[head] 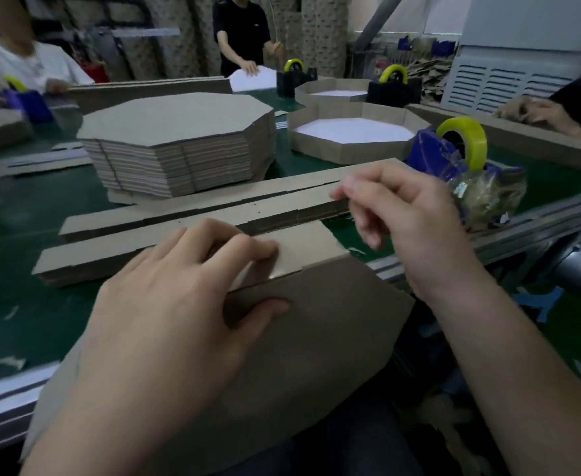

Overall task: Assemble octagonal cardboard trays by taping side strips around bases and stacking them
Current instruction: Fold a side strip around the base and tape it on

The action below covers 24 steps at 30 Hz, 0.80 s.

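An octagonal cardboard base (316, 338) leans against me at the table's near edge, brown side up. My left hand (179, 310) grips it together with a side strip (302, 250) folded along its top edge, thumb on the base and fingers on the strip. Hovering to the right above the strip piles, my right hand (405, 228) has its fingers loosely curled and pinched; whether a piece of clear tape is between them cannot be told. A blue tape dispenser (454, 156) with a yellow roll stands just beyond that hand.
Piles of flat strips (179, 214) lie across the green table. A tall stack of octagonal bases (179, 146) stands behind them. Finished trays (350, 135) sit at the back right near black dispensers (393, 87). Other people work at the left, back and right.
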Available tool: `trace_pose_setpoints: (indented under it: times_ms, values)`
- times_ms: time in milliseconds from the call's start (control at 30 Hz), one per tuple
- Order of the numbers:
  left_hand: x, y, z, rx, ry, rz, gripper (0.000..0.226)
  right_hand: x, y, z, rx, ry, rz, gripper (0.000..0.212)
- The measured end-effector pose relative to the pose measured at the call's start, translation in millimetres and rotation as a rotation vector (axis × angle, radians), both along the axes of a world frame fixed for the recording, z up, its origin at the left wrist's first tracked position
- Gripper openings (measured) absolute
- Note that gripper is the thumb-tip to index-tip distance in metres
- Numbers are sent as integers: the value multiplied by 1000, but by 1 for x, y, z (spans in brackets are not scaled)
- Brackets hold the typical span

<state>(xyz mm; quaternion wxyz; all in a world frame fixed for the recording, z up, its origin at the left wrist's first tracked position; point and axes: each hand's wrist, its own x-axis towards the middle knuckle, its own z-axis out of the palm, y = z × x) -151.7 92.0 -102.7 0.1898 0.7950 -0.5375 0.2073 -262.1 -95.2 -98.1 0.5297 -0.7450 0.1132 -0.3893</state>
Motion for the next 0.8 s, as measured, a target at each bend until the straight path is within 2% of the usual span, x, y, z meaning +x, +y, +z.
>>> trace_pose_setpoints:
  times_ms: [133, 233, 400, 500, 600, 800]
  values:
    - [11, 19, 3, -41, 62, 57, 35, 77, -24, 5, -193, 258, 49, 18]
    - [18, 29, 5, -48, 88, 93, 36, 142, -37, -6, -425, 443, 52, 13]
    - [27, 41, 5, -61, 166, 139, 41, 223, -46, -29, -781, 675, 104, 39]
    - [34, 47, 4, -82, 170, 167, 39, 251, -49, -39, -873, 794, 93, 55]
    - [42, 52, 3, -90, 213, 189, 38, 264, -50, -45, -884, 872, 90, 64]
    - [45, 52, 2, -96, 249, 176, 38, 258, -53, -38, -874, 806, 164, 63]
